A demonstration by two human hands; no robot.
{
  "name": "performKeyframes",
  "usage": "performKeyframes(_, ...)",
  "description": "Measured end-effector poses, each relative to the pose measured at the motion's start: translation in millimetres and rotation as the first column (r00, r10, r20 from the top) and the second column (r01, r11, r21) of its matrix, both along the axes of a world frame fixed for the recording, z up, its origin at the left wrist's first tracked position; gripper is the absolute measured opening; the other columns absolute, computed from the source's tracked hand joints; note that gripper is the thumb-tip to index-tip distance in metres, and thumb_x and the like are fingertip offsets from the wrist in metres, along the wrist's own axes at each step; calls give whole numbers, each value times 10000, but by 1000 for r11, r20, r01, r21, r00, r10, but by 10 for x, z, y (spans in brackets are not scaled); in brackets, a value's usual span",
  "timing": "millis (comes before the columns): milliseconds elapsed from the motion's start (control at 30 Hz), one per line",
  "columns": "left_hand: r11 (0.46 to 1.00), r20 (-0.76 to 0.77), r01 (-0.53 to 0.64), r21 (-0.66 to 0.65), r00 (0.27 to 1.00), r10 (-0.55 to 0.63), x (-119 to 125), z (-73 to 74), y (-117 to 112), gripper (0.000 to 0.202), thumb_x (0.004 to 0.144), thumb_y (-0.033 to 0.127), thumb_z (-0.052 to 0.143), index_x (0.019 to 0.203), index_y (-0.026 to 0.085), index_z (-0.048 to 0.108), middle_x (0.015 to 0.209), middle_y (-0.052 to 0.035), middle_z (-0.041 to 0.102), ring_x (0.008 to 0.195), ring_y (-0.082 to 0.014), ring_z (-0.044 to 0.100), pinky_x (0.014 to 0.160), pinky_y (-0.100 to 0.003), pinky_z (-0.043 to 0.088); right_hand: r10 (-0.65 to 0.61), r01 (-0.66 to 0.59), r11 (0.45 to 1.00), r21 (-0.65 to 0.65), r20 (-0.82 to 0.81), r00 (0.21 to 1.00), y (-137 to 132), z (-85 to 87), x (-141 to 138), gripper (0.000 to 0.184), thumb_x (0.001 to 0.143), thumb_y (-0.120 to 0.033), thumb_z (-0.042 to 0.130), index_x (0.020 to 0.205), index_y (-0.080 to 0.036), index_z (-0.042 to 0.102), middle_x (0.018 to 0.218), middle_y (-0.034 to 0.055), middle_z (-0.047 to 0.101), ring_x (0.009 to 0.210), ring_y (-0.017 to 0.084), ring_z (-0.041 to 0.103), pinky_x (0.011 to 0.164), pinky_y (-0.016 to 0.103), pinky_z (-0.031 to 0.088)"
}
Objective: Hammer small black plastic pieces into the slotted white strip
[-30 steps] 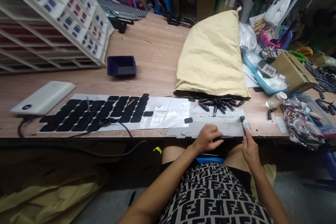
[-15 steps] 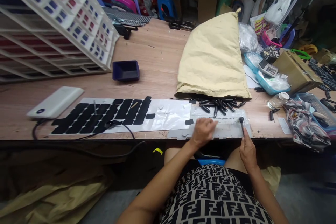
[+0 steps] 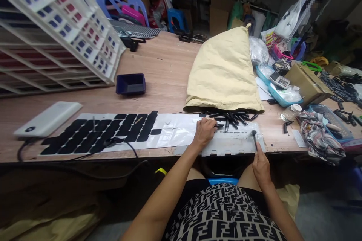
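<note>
Across the near side of the scene runs my wood-patterned bench (image 3: pixel 164 64), the broadest thing before me. At its far left leans a white slatted crate (image 3: pixel 85 41); right of the middle lies a bulky cream sack (image 3: pixel 220 71), its dark-edged side toward me. Left of my arms, a long white sheet (image 3: pixel 175 131) stretches along the near edge, with rows of black rounded patches (image 3: pixel 144 135) on its left part. Its right end meets a thin grey board (image 3: pixel 237 146), straight in front of my lap. A flat white case (image 3: pixel 49 119) sits at the near left, a cardboard box (image 3: pixel 307 83) at the far right, and a crumpled patterned cloth (image 3: pixel 319 133) nearer on that side. A small dark purple tray (image 3: pixel 130 90) rests between crate and sack.

My left grip (image 3: pixel 204 132) is over the left end of the board, fingers bent toward the far side; its tips meet a black piece, but I cannot tell whether they pinch it. My right grip (image 3: pixel 261 167), at the near right, is wrapped about the handle of a slim tool (image 3: pixel 256 142), its round dark head up over the board. The small black pieces (image 3: pixel 234 118) lie heaped between sack and board, just right of my left fingertips.
</note>
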State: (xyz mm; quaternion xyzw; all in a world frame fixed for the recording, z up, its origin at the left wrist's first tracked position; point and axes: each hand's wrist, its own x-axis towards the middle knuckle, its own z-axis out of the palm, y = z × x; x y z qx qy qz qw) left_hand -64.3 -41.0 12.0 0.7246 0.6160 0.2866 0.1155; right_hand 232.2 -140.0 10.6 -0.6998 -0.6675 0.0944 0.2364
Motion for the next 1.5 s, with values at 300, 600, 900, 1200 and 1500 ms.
performKeyframes(300, 986, 189, 111, -121, 978, -87, 596, -84, -261, 176, 875, 258, 718, 1049, 254, 751, 1017, -43, 705, 1026, -250, 540, 932, -396, 394, -37, 26, 997, -70, -167, 985, -29, 143, -1, 559, 986, -346, 379, 1509, -196, 509, 977, 63, 769, 823, 178, 724, 834, 287, 573)
performKeyframes(600, 976, 200, 138, -170, 974, -103, 574, -94, -259, 183, 886, 282, 713, 1067, 281, 742, 1009, -28, 674, 1048, -247, 525, 938, -410, 380, 154, -176, 983, -47, -303, 940, -235, 404, -376, 535, 1009, -355, 409, 1490, -155, 529, 1032, 91, 758, 833, 166, 712, 837, 277, 583)
performKeyframes(900, 973, 217, 154, -172, 969, -115, 575, -72, -260, 195, 873, 279, 719, 1066, 279, 740, 1011, -26, 683, 1058, -252, 528, 950, -424, 370, 228, -255, 966, -48, -309, 923, -174, 331, -396, 518, 1008, -300, 408, 1493, -163, 523, 1408, 113, 636, 1233, 218, 652, 1091, 391, 520)
performKeyframes(1200, 973, 233, 143, -182, 967, -99, 571, -51, -260, 208, 856, 286, 723, 1063, 284, 747, 997, -29, 679, 1043, -249, 527, 935, -414, 381, 317, -338, 941, -30, -278, 907, -151, 364, -470, 497, 1007, -303, 408, 1456, -162, 569, 1379, 109, 659, 1253, 214, 644, 1099, 362, 507)
performKeyframes(1500, 963, 246, 231, -139, 950, -193, 533, -16, -266, 205, 862, 329, 725, 1058, 290, 773, 1009, -45, 693, 1066, -262, 537, 977, -427, 371, -54, 53, 993, -110, -1, 999, 132, 403, 33, 544, 971, -306, 405, 1488, -201, 539, 1265, 125, 714, 1069, 258, 714, 949, 375, 556)
